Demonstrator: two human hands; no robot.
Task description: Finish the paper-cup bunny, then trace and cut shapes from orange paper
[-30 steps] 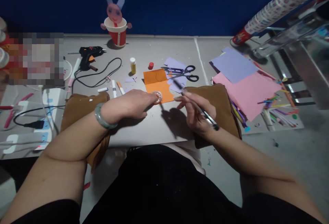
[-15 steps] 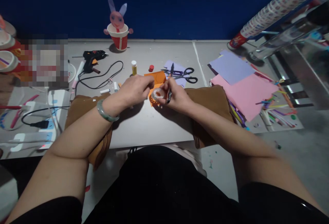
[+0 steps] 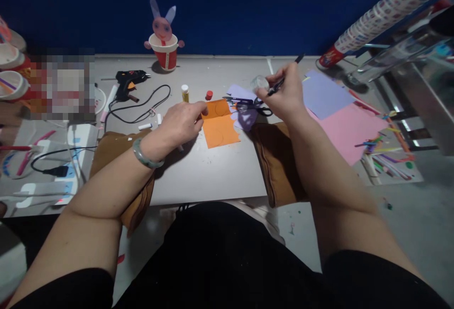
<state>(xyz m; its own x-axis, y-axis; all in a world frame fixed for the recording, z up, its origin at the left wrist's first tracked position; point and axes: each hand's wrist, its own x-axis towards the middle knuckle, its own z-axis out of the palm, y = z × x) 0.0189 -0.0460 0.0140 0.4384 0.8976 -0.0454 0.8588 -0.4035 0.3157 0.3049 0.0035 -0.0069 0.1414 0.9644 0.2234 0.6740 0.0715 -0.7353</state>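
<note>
My left hand (image 3: pixel 186 119) has its fingers curled on the left edge of a creased orange paper (image 3: pixel 222 132). Two faint round outlines show on the paper, and its right edge is ragged. My right hand (image 3: pixel 285 94) is raised at the right, gripping a black pen (image 3: pixel 280 84) together with a clear ring like a roll of tape (image 3: pixel 260 82). Below that ring lie black-handled scissors (image 3: pixel 262 108), partly on a cut purple paper (image 3: pixel 246 119). A red cap (image 3: pixel 209 95) and a yellow glue stick (image 3: pixel 185 93) are just beyond my left hand.
A glue gun (image 3: pixel 127 82) with a looped cord lies at left, near a power strip (image 3: pixel 76 158). A rabbit-faced paper cup (image 3: pixel 166 54) stands at the back. Pink paper (image 3: pixel 349 132) and stacked cups (image 3: pixel 376 21) are at right. Brown cloth (image 3: pixel 276 162) covers the front edge.
My right hand has moved right and away from me, lifting the clear ring and pen off the orange paper. The paper's lower part is now uncovered. My left hand has shifted slightly left.
</note>
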